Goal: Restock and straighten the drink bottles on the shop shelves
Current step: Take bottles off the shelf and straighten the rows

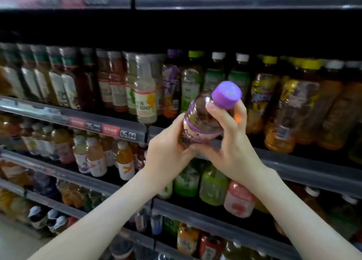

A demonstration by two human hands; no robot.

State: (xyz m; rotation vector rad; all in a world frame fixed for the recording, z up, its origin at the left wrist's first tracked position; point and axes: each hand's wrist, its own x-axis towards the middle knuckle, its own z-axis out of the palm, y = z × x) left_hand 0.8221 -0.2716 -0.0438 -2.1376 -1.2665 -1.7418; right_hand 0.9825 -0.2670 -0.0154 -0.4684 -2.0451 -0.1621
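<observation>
I hold a dark drink bottle with a purple cap in front of the shelves, tilted with its cap toward me and up to the right. My left hand grips its lower body from the left. My right hand wraps the right side, its fingertips up at the neck under the cap. Behind it, on the upper shelf, stands a matching purple-capped bottle among rows of tea and juice bottles.
A pale clear bottle stands forward of its row at the shelf edge. Yellow-capped orange bottles lean at the right. Price tags line the shelf rail. Lower shelves hold green bottles and a pink bottle.
</observation>
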